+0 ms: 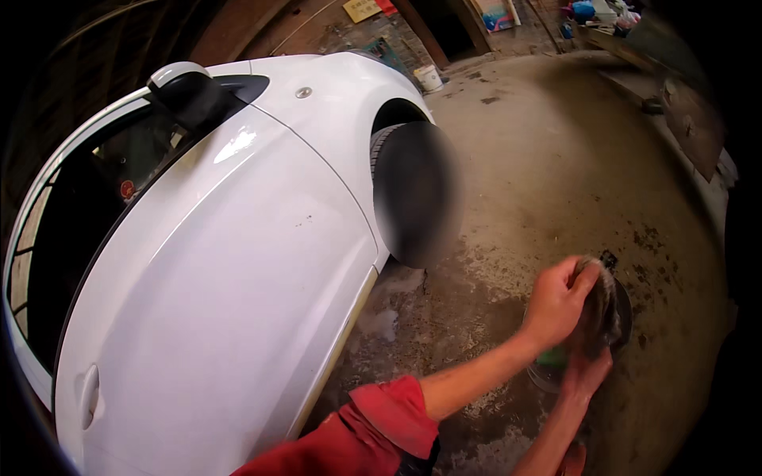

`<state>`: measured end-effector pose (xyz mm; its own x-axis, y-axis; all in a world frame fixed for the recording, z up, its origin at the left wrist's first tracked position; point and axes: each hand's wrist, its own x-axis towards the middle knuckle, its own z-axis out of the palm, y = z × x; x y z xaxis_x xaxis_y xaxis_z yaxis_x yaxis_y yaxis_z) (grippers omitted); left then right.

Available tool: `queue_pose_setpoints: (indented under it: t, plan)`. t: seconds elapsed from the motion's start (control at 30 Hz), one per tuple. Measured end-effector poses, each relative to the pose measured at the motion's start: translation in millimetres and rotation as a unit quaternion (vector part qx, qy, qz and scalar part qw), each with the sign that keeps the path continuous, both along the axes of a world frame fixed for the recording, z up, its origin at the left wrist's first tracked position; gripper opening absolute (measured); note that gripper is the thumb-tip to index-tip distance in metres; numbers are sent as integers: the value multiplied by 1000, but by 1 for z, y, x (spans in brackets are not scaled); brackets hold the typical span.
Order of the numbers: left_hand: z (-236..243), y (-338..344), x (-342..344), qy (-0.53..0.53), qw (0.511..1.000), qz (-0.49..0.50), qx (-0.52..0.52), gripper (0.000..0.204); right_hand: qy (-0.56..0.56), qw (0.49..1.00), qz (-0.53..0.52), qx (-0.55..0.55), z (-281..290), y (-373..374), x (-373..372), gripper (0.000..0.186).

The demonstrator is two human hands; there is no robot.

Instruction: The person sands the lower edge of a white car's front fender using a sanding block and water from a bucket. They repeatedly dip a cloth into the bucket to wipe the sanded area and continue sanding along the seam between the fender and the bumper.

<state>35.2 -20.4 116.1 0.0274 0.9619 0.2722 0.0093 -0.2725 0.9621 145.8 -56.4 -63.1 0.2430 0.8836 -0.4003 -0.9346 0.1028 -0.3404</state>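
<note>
My left hand (556, 305) grips the upper part of a dark, wet-looking, greyish cloth (603, 309), its fingers wrapped round it. My right hand (587, 369) is closed on the same cloth lower down, partly hidden by it. Both hands are over a round bucket (623, 341) on the stained floor, with something green showing inside. My forearms come from the lower edge, the left in a rolled red sleeve. To the left stands a white car, its door (198, 309) nearest me and its front wheel (385, 151) largely behind a dark blur.
The car's mirror (178, 87) juts out at upper left. A white pail (429, 78) stands by the brick wall near a dark doorway (444, 24). Cluttered boards (611, 44) with bags lie at upper right. The concrete floor (540, 159) has damp patches beside the car.
</note>
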Motion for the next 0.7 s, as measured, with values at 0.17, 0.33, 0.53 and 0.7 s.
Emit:
queue_pose_setpoints:
  t: [0.17,0.33,0.53,0.7]
  plan:
    - [-97,8,-13,-83,987,23,-137,51,-68,997,12,23,-4,2,4,39]
    - [-98,-1,1,-245,873,-71,-416,74,-475,880,-14,-2,42,3,-7,45]
    - [-138,0,5,-474,773,-227,-356,56,-548,834,28,-62,65,-10,-19,57]
    - [-145,-10,14,-550,691,-257,-392,43,-543,835,37,-83,95,-36,-20,65]
